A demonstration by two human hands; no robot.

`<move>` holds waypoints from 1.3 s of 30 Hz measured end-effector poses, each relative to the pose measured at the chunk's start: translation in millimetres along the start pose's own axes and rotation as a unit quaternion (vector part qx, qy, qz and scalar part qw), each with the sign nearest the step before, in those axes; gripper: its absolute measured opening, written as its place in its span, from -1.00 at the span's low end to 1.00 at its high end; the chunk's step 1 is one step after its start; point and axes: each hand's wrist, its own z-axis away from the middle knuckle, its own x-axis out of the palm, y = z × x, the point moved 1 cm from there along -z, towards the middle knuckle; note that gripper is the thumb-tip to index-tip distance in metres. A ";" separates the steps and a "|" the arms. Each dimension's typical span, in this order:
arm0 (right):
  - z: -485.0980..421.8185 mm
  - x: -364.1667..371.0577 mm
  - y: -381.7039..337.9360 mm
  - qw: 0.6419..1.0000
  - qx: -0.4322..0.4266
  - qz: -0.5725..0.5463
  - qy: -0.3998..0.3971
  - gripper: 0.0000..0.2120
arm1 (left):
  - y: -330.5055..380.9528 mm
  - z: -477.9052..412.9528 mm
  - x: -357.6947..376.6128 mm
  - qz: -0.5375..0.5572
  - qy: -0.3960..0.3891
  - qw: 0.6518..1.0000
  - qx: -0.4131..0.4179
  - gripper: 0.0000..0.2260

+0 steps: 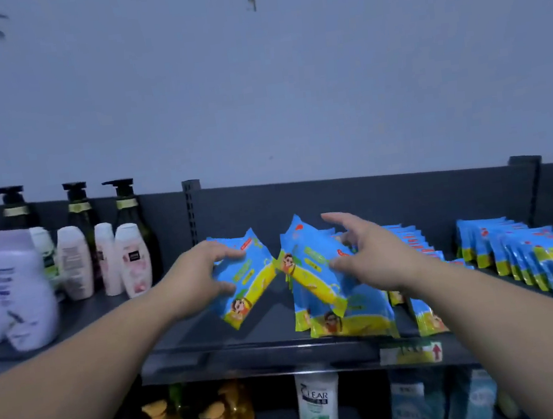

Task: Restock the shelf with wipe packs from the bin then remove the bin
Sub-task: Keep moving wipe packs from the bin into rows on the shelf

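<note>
- Head view: the left hand [197,280] grips one blue-and-yellow wipe pack [245,281], fingers over its upper edge and thumb against its lower face, above the dark shelf [249,346].
- The held pack is tilted, its long axis running from lower left up to upper right. Its right-hand corner almost meets the leaning packs [312,267] next to it.
- Those packs slant the opposite way, so the two make a V with bare shelf beneath it.
- The right hand [373,253] is spread and clamped on nothing. Its thumb touches the face of the leaning packs and its other fingers reach over their tops.
- Judgement: the free slot lies just right of and below the held pack, at the left end of the front group of standing packs [349,318]. The left hand is nearer to it, and the pack would have to be turned upright to stand flush.
- The right hand seems placed to push the leaning packs upright, towards the row of packs [417,245] behind.
- A further row of wipe packs [521,250] stands well apart to the right.
- The bin is not in view, so its position cannot be told.
- Lotion bottles [74,263] stand to the left of the work.
</note>
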 end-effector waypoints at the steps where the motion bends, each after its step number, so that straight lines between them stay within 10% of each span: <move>1: -10.4 4.3 -1.3 1.000 -0.005 0.000 -0.013 -0.36 | -9.3 -2.5 0.3 -0.009 -0.020 1.000 -0.012 -0.51; 8: -64.5 34.3 -10.8 0.996 -0.037 -0.011 -0.085 -0.37 | -48.4 -17.0 0.6 0.016 -0.114 0.990 -0.075 -0.63; 19: -118.9 89.2 -20.8 0.961 -0.022 0.095 -0.258 -0.32 | -111.2 -52.6 1.5 0.129 -0.059 0.986 -0.085 -0.60; 30: -157.1 140.6 -30.1 0.928 -0.004 0.250 -0.277 -0.15 | -147.0 -108.0 18.7 0.252 -0.223 0.940 -0.054 -0.64; 39: -173.3 153.8 -19.3 0.933 0.051 0.237 -0.266 -0.29 | -159.2 -133.9 34.3 0.295 -0.172 0.920 -0.193 -0.73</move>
